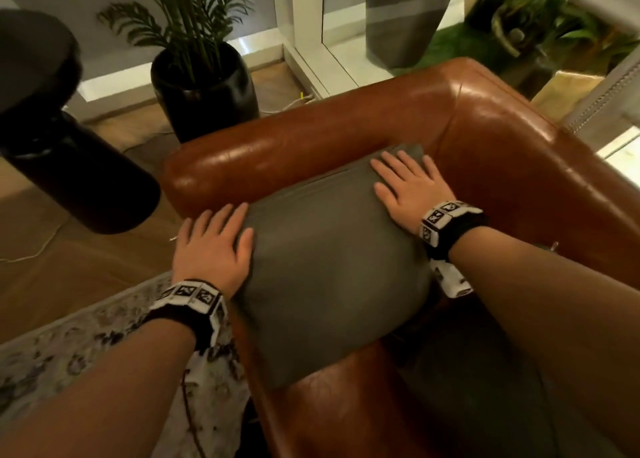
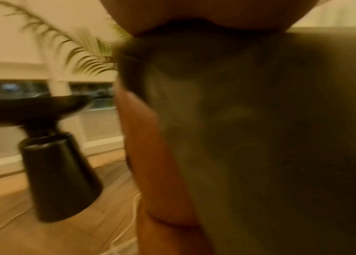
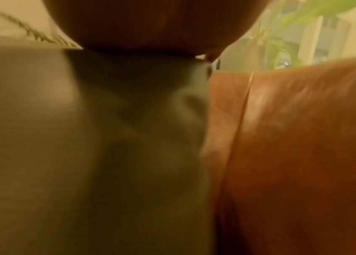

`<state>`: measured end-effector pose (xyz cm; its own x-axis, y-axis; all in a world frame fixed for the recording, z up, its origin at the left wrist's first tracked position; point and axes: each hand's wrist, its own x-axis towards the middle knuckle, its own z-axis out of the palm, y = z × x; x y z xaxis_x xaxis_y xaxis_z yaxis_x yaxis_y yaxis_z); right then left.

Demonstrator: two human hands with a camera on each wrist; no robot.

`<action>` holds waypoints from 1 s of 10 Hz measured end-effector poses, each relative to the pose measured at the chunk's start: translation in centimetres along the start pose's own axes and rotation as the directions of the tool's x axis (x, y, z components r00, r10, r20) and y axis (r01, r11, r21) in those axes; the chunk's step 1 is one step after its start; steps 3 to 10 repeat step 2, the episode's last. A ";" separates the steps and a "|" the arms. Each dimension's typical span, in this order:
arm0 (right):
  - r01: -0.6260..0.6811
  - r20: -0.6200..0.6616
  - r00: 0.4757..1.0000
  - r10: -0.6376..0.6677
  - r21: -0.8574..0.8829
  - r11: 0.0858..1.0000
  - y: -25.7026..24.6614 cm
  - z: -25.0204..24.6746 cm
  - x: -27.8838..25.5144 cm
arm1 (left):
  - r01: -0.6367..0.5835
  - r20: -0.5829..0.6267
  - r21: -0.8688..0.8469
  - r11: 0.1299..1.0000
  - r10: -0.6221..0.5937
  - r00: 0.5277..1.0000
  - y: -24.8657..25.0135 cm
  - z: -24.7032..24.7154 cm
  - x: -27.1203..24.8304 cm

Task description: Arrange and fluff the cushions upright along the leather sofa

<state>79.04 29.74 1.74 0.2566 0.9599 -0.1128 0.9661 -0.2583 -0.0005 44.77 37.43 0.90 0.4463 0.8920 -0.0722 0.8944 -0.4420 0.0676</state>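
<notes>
A plump grey cushion [image 1: 332, 267] stands in the corner of the brown leather sofa [image 1: 502, 139], leaning against the armrest [image 1: 277, 153]. My left hand [image 1: 214, 246] lies flat with straight fingers against the cushion's left side. My right hand [image 1: 408, 184] presses flat on its upper right side, next to the sofa back. In the left wrist view the grey cushion [image 2: 270, 138] fills the right half, with the palm [image 2: 205, 15] above it. The right wrist view shows blurred cushion fabric [image 3: 85, 155] beside the leather [image 3: 303, 146].
A black pedestal side table [image 1: 62, 153] stands on the wooden floor left of the sofa, with a potted palm [image 1: 204, 87] behind the armrest. A patterned rug [image 1: 86, 336] lies at the lower left. Windows and grey curtains [image 1: 405, 18] run behind the sofa.
</notes>
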 end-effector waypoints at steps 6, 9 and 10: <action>-0.078 0.194 0.978 0.078 -0.006 0.997 0.9 -3.4 -0.7 | 0.250 0.255 -0.008 0.968 -0.240 0.937 -4.7 -3.4 -2.1; -0.078 0.194 0.978 0.078 -0.006 0.997 0.9 -3.4 -0.7 | 0.250 0.255 -0.008 0.968 -0.240 0.937 -4.7 -3.4 -2.1; -0.078 0.194 0.978 0.078 -0.006 0.997 0.9 -3.4 -0.7 | 0.250 0.255 -0.008 0.968 -0.240 0.937 -4.7 -3.4 -2.1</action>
